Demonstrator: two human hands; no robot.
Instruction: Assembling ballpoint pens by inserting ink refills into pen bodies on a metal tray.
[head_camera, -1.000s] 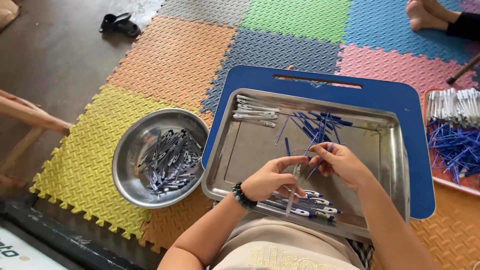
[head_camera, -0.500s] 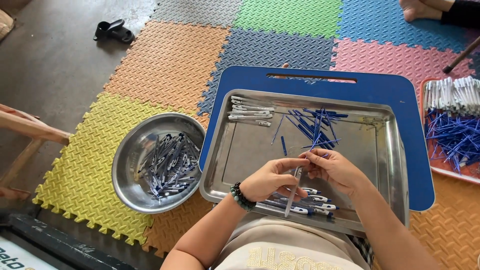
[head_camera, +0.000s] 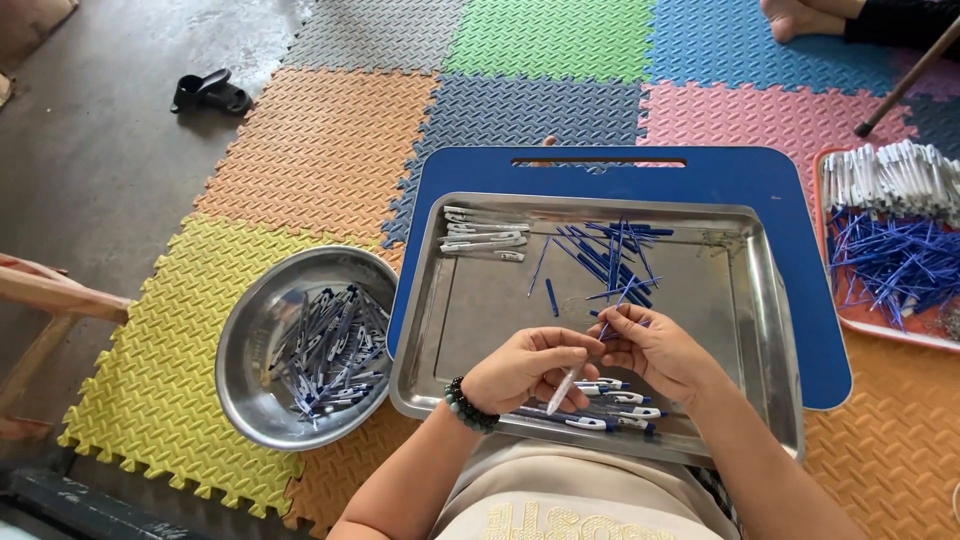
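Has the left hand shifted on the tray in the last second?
No. The left hand holds the white pen barrel over the same near edge of the tray, beside the right hand.

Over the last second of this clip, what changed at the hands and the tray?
Little moved. The left hand keeps the white pen barrel, and the right hand has brought a blue refill closer to it. The steel tray, round bowl of pens and refill pile stayed put.
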